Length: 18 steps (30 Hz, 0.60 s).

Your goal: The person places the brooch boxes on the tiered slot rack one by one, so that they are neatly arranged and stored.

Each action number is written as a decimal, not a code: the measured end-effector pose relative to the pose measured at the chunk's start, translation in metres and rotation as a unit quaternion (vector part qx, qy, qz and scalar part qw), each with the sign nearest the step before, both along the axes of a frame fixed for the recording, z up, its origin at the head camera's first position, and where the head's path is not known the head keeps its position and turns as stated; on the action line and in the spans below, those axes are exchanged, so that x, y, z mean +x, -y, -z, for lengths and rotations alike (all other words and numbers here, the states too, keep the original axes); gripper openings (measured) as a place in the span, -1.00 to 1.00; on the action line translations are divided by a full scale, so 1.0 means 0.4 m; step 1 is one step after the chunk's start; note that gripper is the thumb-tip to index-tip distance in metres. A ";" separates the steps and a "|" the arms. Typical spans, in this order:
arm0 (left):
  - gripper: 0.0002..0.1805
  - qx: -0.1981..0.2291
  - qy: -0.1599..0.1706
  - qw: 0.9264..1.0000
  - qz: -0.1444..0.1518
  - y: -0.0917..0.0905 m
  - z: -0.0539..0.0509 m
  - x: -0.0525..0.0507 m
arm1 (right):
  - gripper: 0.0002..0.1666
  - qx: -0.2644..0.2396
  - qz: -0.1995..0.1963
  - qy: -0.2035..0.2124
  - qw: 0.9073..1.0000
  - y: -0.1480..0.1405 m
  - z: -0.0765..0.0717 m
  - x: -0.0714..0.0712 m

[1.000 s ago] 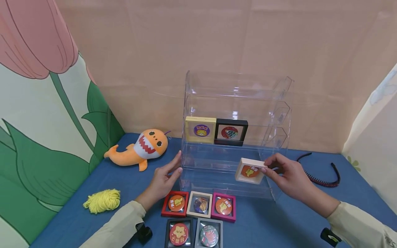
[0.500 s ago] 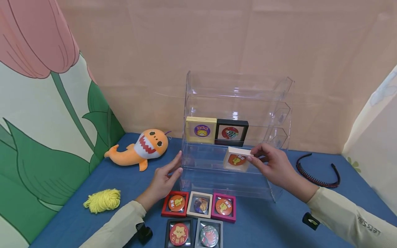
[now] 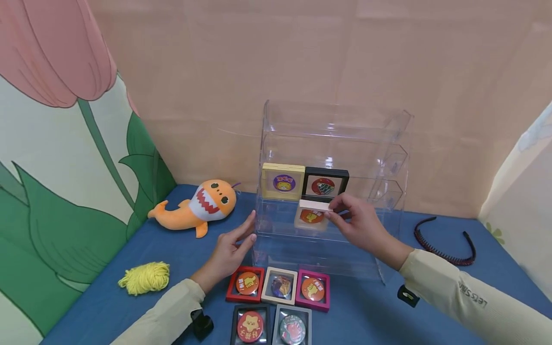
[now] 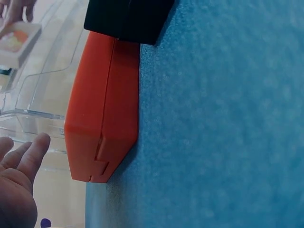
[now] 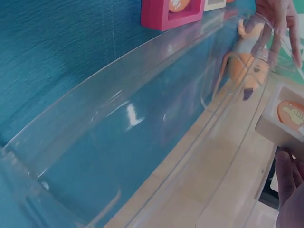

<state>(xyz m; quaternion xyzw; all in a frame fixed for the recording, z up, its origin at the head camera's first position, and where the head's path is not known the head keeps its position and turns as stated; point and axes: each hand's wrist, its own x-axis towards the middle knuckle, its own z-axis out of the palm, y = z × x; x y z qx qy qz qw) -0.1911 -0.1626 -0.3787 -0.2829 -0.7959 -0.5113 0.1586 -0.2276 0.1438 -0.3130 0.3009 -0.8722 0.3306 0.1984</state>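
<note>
My right hand (image 3: pixel 360 225) pinches the right edge of a small white display frame (image 3: pixel 311 221), which has an orange thumbs-up badge inside. That frame is held in front of the clear stepped display rack (image 3: pixel 319 261), just below a shelf bearing a yellow frame (image 3: pixel 266 184) and a black frame (image 3: pixel 342 179) side by side. In the right wrist view, thumb and fingers grip the white frame (image 5: pixel 273 124) from below. Fingers extended, my left hand (image 3: pixel 224 251) touches the rack's left side. Whether the white frame touches the rack cannot be seen.
In front of the rack lie a red frame (image 3: pixel 230 290), a cream frame (image 3: pixel 266 287), a magenta frame (image 3: pixel 325 292), a dark frame (image 3: pixel 237 330) and a grey frame (image 3: pixel 307 330). An orange plush shark (image 3: pixel 181 218) and yellow yarn (image 3: pixel 144 278) sit left; a dark headband (image 3: pixel 448 257) lies right.
My right hand has carried the white frame leftward and up, from the rack's lower right to below the black frame. My left hand stays against the rack's side.
</note>
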 end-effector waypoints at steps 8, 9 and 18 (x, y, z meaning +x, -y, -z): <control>-0.41 -0.002 0.003 1.000 0.005 -0.002 0.002 -0.001 | -0.80 -0.009 -0.002 0.015 1.000 0.033 0.021 -0.014; -0.41 -0.001 0.003 1.000 0.005 -0.002 0.002 -0.002 | -0.80 -0.009 -0.004 0.016 1.000 0.037 0.023 -0.015; -0.41 0.001 0.004 1.000 0.003 0.001 -0.002 0.000 | -0.80 -0.001 -0.021 0.016 1.000 0.064 0.037 -0.025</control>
